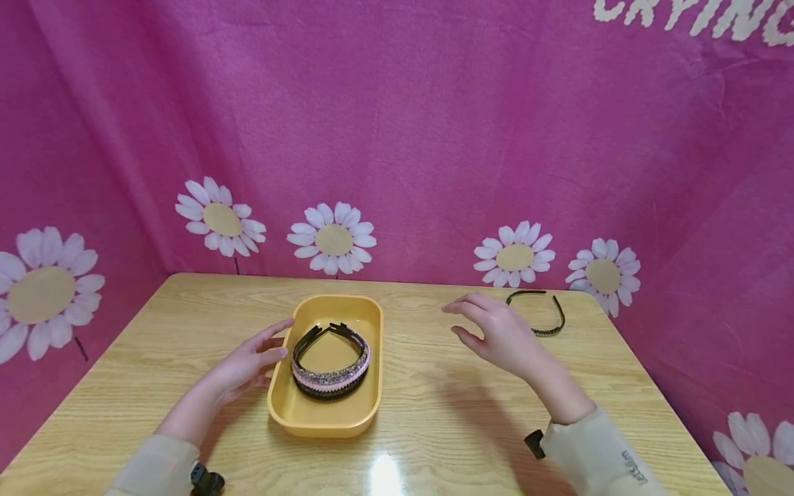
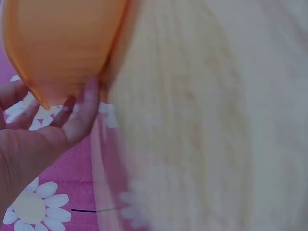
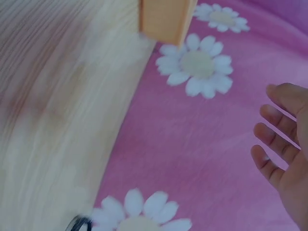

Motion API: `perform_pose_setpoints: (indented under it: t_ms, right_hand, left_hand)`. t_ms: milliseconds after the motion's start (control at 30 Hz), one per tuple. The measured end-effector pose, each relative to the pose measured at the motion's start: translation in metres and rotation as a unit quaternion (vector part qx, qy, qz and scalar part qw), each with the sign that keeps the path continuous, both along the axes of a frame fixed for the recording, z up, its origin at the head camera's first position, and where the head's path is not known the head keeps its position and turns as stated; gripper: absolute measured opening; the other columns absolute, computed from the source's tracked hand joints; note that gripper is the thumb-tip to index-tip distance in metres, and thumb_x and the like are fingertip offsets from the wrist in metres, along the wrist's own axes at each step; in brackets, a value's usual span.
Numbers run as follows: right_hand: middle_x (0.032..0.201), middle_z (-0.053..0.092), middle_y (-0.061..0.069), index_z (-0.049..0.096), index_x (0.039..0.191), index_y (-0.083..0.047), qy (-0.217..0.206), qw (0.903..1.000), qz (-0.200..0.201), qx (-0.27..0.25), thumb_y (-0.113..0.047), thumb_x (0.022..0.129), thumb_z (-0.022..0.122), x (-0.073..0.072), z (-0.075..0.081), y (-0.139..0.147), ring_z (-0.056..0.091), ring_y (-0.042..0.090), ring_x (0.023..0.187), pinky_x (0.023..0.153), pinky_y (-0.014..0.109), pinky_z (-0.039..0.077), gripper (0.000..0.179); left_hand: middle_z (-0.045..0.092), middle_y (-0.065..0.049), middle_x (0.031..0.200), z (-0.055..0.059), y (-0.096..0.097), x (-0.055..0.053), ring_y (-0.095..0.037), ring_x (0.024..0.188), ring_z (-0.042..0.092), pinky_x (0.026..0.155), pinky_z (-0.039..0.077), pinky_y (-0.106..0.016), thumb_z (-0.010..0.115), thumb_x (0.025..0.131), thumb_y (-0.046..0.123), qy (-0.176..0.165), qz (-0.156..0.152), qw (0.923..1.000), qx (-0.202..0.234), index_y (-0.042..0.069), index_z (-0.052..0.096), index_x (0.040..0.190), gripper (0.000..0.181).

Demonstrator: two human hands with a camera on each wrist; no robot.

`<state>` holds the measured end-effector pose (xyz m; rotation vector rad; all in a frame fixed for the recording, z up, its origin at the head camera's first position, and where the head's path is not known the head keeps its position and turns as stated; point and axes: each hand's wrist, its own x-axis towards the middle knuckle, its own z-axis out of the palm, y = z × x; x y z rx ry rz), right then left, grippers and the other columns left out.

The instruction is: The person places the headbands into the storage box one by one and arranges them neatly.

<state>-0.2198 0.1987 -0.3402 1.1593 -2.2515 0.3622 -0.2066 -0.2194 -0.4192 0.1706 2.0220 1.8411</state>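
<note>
Several headbands (image 1: 330, 379), dark, glittery and pinkish, lie stacked in a yellow plastic tray (image 1: 325, 427) left of the table's middle. My left hand (image 1: 245, 364) is at the tray's left side, its loosely spread fingers touching the outer wall and rim. The left wrist view has the same hand (image 2: 53, 132) against the orange-looking tray wall (image 2: 62, 43). Above the table, right of the tray, my right hand (image 1: 496, 331) hovers with relaxed fingers and holds nothing. Behind it, a thin black headband (image 1: 561, 318) lies near the far right corner, partly hidden by the hand.
The wooden table (image 1: 409, 372) runs back to a pink curtain (image 1: 428, 138) printed with white daisies. More curtain hangs at the left and right. Small black devices (image 1: 207, 480) sit at both sleeve cuffs.
</note>
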Motion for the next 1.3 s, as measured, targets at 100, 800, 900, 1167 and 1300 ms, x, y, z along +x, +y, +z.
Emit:
perform_pose_setpoints:
  t_ms: [100,800,900,1167,1300]
  right_hand:
    - [0.101,0.065,0.003,0.067,0.106,-0.008,-0.004,0.9998,-0.018,-0.005,-0.006,0.075,0.076,-0.004,-0.005,0.014,0.062,0.020,0.094,0.079,0.036,0.052,0.033]
    - [0.103,0.063,0.015,0.066,0.106,-0.002,-0.013,0.9877,-0.149,-0.047,0.008,0.067,0.077,-0.024,-0.055,0.097,0.059,0.031,0.096,0.075,0.048,0.052,0.042]
    - [0.106,0.062,0.016,0.064,0.110,-0.002,-0.029,0.9846,-0.165,-0.050,0.008,0.067,0.077,-0.027,-0.060,0.103,0.059,0.032,0.098,0.075,0.049,0.052,0.046]
    - [0.107,0.062,0.014,0.063,0.113,-0.003,-0.054,0.9791,-0.187,-0.059,0.005,0.070,0.076,-0.034,-0.073,0.117,0.059,0.033,0.097,0.072,0.049,0.052,0.046]
    - [0.108,0.062,0.014,0.063,0.113,-0.003,-0.068,0.9772,-0.192,-0.060,0.004,0.072,0.075,-0.038,-0.079,0.123,0.058,0.033,0.098,0.075,0.050,0.051,0.044]
  left_hand:
    - [0.016,-0.030,0.150,-0.004,-0.001,-0.001,-0.038,0.123,0.045,0.085,0.050,-0.051,0.044,0.100,0.016,0.009,-0.002,1.0000,-0.004,0.018,0.014,0.153,0.060]
    - [0.018,-0.030,0.148,-0.008,-0.004,-0.002,-0.043,0.123,0.043,0.079,0.054,-0.044,0.047,0.099,0.017,0.071,-0.017,0.9965,-0.041,0.014,0.017,0.152,0.061]
    - [0.017,-0.030,0.149,-0.009,-0.007,-0.002,-0.045,0.125,0.040,0.081,0.054,-0.044,0.050,0.098,0.018,0.074,-0.031,0.9958,-0.043,0.015,0.016,0.152,0.064]
    - [0.016,-0.030,0.149,-0.011,-0.012,-0.003,-0.041,0.123,0.042,0.083,0.053,-0.043,0.053,0.097,0.020,0.068,-0.052,0.9957,-0.035,0.016,0.013,0.153,0.069]
    - [0.012,-0.030,0.150,-0.011,-0.013,-0.004,-0.048,0.131,0.030,0.087,0.050,-0.047,0.051,0.098,0.018,0.053,-0.059,0.9968,-0.008,0.015,0.010,0.153,0.069]
